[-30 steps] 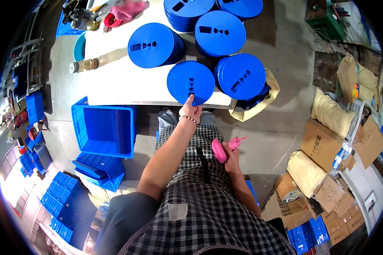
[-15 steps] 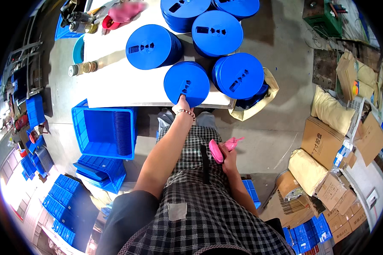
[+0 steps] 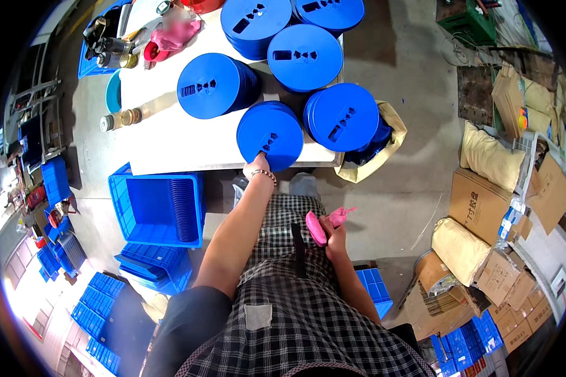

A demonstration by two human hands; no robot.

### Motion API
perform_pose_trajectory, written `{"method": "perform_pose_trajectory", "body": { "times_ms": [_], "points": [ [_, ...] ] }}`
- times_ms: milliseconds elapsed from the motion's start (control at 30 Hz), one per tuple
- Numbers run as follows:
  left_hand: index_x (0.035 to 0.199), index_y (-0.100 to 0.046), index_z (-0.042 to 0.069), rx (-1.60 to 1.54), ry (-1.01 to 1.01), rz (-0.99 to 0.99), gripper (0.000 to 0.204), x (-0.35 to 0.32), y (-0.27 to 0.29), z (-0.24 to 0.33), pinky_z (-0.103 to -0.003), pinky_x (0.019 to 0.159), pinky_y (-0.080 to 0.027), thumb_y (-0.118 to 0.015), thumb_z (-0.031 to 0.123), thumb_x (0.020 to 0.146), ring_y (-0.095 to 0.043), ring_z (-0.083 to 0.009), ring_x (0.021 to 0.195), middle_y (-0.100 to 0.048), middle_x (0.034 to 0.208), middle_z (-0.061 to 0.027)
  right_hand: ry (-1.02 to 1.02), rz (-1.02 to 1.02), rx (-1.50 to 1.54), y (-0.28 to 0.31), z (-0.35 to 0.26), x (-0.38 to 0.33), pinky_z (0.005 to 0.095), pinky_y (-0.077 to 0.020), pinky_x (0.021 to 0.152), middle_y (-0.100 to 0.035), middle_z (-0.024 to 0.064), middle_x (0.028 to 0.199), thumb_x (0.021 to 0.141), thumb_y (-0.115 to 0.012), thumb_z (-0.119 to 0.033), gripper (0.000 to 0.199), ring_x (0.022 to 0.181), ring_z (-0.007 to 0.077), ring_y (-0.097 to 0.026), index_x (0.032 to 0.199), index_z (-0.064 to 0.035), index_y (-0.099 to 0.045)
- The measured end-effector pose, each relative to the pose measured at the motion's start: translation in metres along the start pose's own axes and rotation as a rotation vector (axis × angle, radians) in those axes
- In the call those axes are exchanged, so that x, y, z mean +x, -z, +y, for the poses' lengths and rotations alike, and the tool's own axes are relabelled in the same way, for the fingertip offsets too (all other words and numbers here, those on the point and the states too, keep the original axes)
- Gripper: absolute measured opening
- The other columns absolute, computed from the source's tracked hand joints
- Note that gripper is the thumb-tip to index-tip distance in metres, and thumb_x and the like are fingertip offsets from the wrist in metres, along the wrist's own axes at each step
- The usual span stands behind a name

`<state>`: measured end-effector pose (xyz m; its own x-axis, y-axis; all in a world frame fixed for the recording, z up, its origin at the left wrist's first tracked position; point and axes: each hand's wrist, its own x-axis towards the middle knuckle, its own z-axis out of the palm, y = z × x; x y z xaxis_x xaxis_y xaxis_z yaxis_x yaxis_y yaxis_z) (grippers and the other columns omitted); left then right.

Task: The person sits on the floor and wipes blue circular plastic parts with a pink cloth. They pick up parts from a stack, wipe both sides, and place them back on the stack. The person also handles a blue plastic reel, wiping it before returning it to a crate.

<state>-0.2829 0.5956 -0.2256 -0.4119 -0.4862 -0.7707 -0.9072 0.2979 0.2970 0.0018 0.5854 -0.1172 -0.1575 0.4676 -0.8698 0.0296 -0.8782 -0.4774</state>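
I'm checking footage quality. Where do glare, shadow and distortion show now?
Head view: glare washes out the left rim; the white table is very bright; shadow darkens the floor right of the blue discs; corners go black; straight edges bow near the rim.

Left arm outstretched, right fingers curled closer in

A white table carries blue disc stacks — plus lidded jars, a pink bundle.
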Motion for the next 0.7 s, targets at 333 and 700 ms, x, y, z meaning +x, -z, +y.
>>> {"method": "perform_pose_trajectory", "body": {
  "times_ms": [333, 700],
  "points": [
    [0.121, -0.065, -0.003, -0.233, -0.452, -0.208, 0.039, -0.003, 0.03, -0.016, -0.036, 0.082, -0.053, -0.069, 0.006, 0.083, -0.067, -0.0227, 0.091, -0.072, 0.107, -0.0118, 0.006, -0.068, -0.011, -0.008, 0.001, 0.01, 0.0246, -0.049, 0.066, -0.064, 0.0002, 0.085, 0.092, -0.072, -0.015, 0.016, 0.073, 0.0086, -0.06, 0.096, -0.0019, -0.066],
    [0.137, -0.043, 0.007, -0.464, -0.536, -0.489, 0.063, 0.022, 0.211, 0.004, -0.035, 0.084, -0.057, -0.051, -0.014, 0.077, -0.062, -0.0234, 0.101, -0.059, 0.116, -0.0112, 0.008, -0.373, -0.064, -0.025, 0.006, 0.074, 0.027, -0.0505, 0.078, -0.066, 0.0036, 0.096, 0.091, -0.071, -0.012, 0.018, 0.086, 0.0118, -0.063, 0.103, -0.002, -0.063]
  ]
}}
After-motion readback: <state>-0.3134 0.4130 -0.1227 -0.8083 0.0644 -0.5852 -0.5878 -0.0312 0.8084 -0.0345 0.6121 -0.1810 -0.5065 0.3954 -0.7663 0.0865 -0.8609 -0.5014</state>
